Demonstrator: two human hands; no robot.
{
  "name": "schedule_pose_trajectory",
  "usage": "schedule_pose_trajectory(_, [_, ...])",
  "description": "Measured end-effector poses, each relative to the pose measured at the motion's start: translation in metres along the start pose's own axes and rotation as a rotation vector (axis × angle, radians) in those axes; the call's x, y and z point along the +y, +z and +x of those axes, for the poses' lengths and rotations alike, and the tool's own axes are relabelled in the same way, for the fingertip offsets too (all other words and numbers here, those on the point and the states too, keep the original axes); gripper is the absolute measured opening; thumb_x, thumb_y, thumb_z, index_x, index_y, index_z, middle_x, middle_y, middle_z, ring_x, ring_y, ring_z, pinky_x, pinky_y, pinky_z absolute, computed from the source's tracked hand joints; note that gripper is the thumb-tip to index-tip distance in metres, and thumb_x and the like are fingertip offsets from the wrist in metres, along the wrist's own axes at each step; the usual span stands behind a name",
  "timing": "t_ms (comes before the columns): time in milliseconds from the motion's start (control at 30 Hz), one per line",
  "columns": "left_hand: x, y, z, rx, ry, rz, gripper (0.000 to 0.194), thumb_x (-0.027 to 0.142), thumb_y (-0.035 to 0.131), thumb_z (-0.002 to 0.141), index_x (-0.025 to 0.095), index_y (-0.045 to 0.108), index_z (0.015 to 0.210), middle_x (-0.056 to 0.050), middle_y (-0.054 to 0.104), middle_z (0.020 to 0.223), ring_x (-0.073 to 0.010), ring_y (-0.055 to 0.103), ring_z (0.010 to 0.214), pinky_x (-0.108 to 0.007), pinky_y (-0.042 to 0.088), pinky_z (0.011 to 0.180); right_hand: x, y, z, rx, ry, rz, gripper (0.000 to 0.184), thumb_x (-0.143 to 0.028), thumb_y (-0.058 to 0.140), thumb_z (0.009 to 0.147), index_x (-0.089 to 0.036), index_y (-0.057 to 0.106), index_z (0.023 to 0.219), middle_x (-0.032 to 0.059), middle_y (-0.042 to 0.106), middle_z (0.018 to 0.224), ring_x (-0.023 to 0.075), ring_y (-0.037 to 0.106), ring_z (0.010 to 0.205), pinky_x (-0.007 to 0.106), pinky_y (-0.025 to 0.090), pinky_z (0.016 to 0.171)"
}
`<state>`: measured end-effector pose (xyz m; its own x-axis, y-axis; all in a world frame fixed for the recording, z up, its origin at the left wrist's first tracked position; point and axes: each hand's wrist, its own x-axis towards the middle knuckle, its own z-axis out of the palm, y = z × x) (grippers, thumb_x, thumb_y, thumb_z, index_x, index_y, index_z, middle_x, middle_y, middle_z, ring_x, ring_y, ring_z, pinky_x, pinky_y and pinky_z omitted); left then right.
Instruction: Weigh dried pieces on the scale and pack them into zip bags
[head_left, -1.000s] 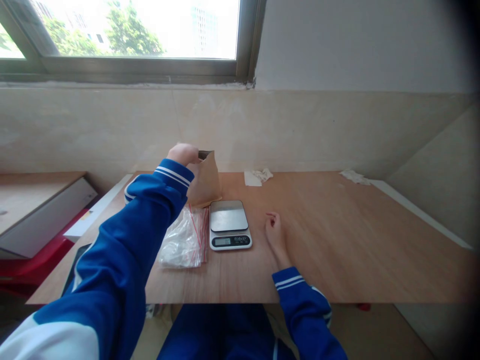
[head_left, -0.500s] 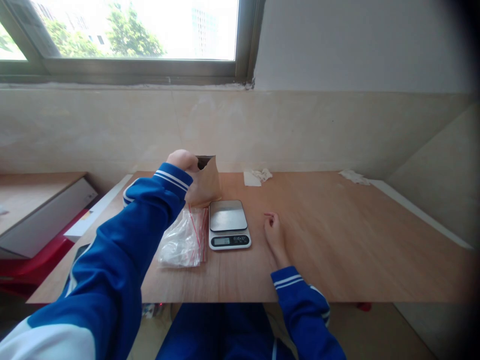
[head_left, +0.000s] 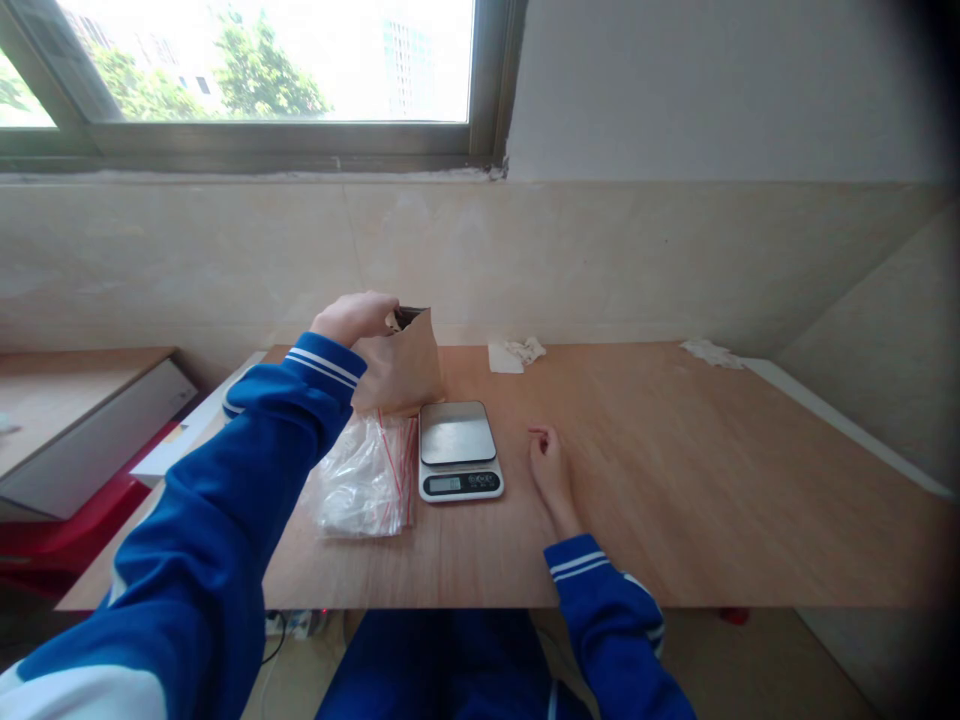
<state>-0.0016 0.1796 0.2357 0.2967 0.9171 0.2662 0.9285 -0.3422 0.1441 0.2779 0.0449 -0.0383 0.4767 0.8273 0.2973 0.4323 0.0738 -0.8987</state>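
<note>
My left hand (head_left: 360,314) is at the mouth of a brown paper bag (head_left: 401,368) that stands upright at the back of the table. Its fingers are bent over the bag's left rim, and the fingertips are partly hidden there. Just in front of the bag lies a stack of clear zip bags (head_left: 364,480) with red seal lines. Beside them sits a white kitchen scale (head_left: 457,435) with a bare metal plate and a lit display. To the right of the scale my right hand (head_left: 550,460) rests on the table, fingers loosely curled with nothing in them.
The wooden table (head_left: 675,480) meets the wall at its back edge. Crumpled white tissue (head_left: 517,355) lies behind the scale, and another white scrap (head_left: 711,354) is at the back right. A second table (head_left: 75,400) and a red stool (head_left: 67,515) stand at the left.
My left hand has moved up and left from deeper in the paper bag's mouth to its rim, baring more of the bag. My right hand and the scale have stayed put.
</note>
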Motion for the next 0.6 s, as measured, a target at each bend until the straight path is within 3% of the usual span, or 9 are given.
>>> schedule_pose_trajectory(67, [-0.001,-0.006,-0.001,-0.042,0.054,0.074,0.031,0.029,0.071,0.066,0.024,0.066,0.096,-0.007,0.065,0.092,-0.0237,0.062,0.087,-0.03,0.045,0.076,0.0,0.0,0.0,0.002,0.001,-0.004,0.024,-0.031,0.039,0.081,-0.019,0.056,0.093,0.0103,0.066,0.092,0.0246,0.06,0.086,0.035,0.045,0.075])
schedule_pose_trajectory(200, [0.001,-0.012,-0.006,0.062,0.13,0.043,0.036,0.024,0.067,0.072,0.021,0.061,0.107,-0.009,0.052,0.115,-0.0184,0.059,0.089,-0.028,0.046,0.079,0.001,0.0,0.0,-0.001,0.001,-0.008,0.023,-0.031,0.039,0.081,-0.02,0.056,0.093,0.01,0.066,0.093,0.0245,0.06,0.088,0.035,0.045,0.076])
schedule_pose_trajectory(333, [0.012,-0.013,-0.015,0.072,0.121,0.057,0.028,0.026,0.065,0.076,0.018,0.061,0.102,-0.009,0.054,0.108,-0.0209,0.057,0.093,-0.03,0.046,0.082,0.001,-0.001,0.0,-0.006,0.001,-0.013,0.023,-0.029,0.039,0.08,-0.019,0.056,0.093,0.0103,0.065,0.093,0.0245,0.06,0.088,0.035,0.045,0.077])
schedule_pose_trajectory(500, [0.042,-0.013,-0.034,0.311,0.084,-0.008,0.034,0.039,0.051,0.087,0.018,0.052,0.114,-0.01,0.06,0.108,-0.0229,0.06,0.094,-0.032,0.045,0.079,0.001,0.0,0.0,-0.006,-0.003,-0.017,0.023,-0.028,0.04,0.079,-0.019,0.056,0.092,0.0102,0.065,0.091,0.0247,0.06,0.085,0.036,0.045,0.076])
schedule_pose_trajectory(533, [0.047,-0.008,-0.038,0.288,0.116,-0.052,0.035,0.042,0.049,0.088,0.019,0.05,0.115,-0.009,0.062,0.104,-0.0224,0.061,0.093,-0.031,0.044,0.078,0.001,0.001,0.0,-0.003,-0.004,-0.016,0.022,-0.028,0.04,0.079,-0.019,0.055,0.092,0.0101,0.065,0.091,0.0246,0.06,0.084,0.036,0.045,0.076])
schedule_pose_trajectory(600, [0.055,0.011,-0.043,0.128,0.232,-0.156,0.036,0.046,0.047,0.088,0.019,0.05,0.112,-0.007,0.065,0.097,-0.0203,0.062,0.087,-0.029,0.044,0.075,0.001,0.001,0.0,0.002,-0.007,-0.01,0.022,-0.029,0.04,0.079,-0.02,0.056,0.092,0.0094,0.065,0.09,0.0243,0.06,0.082,0.035,0.045,0.074])
